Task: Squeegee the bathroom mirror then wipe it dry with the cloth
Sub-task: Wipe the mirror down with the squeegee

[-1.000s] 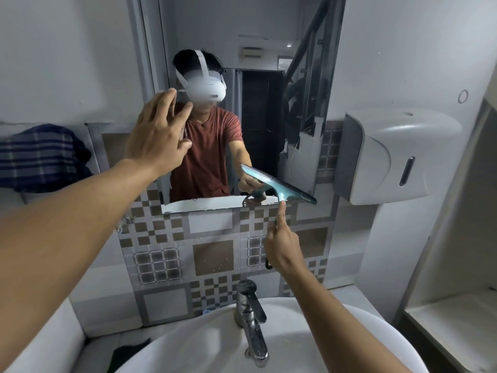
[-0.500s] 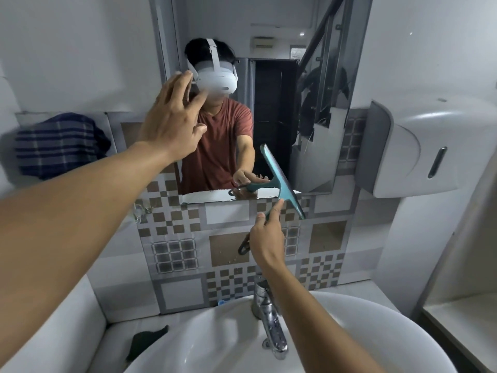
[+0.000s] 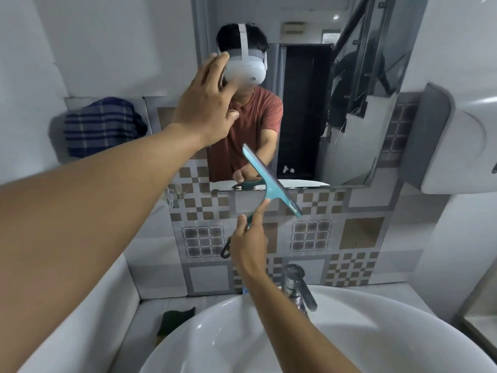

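Note:
A wall mirror (image 3: 304, 109) hangs above the sink and reflects a person in a red shirt. My right hand (image 3: 248, 244) grips the handle of a teal squeegee (image 3: 271, 181), whose blade slants steeply across the mirror's bottom edge. My left hand (image 3: 205, 103) is raised with fingers spread, flat against or very near the mirror's left part. A dark blue checked cloth (image 3: 100, 126) lies bunched on a ledge to the left of the mirror.
A white basin (image 3: 349, 332) with a chrome tap (image 3: 297, 285) sits below my arms. Patterned tiles (image 3: 357, 232) cover the wall under the mirror. A white dispenser (image 3: 462, 146) juts out at right. A dark green scrap (image 3: 174, 320) lies left of the basin.
The squeegee blade has swung from nearly level to steeply slanted. My right hand has shifted left along the mirror's lower edge. My left hand stays on the mirror while the view has moved closer.

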### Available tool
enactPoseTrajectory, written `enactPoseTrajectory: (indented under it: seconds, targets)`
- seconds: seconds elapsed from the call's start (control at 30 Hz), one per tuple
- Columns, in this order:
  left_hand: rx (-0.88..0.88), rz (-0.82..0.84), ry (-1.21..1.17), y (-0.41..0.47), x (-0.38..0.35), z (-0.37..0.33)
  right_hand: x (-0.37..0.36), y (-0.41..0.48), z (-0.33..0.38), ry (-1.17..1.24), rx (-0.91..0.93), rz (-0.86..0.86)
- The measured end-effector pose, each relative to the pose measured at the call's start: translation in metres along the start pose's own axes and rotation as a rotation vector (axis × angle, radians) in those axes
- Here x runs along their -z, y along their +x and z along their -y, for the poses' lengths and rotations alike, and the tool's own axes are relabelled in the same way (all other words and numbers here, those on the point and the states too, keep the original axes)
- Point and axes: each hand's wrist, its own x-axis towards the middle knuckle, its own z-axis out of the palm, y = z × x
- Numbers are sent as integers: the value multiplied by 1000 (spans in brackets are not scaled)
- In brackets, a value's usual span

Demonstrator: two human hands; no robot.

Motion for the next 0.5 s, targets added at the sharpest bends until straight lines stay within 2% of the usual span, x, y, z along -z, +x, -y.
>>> enactPoseTrajectory:
  seconds: [0.37, 0.5]
  targets:
    - [-9, -32, 51, 0, -4, 5, -25, -5, -7, 24, 43, -23]
    - [-8, -23, 50, 0, -6, 6, -42, -17, -13, 5, 96, 96]
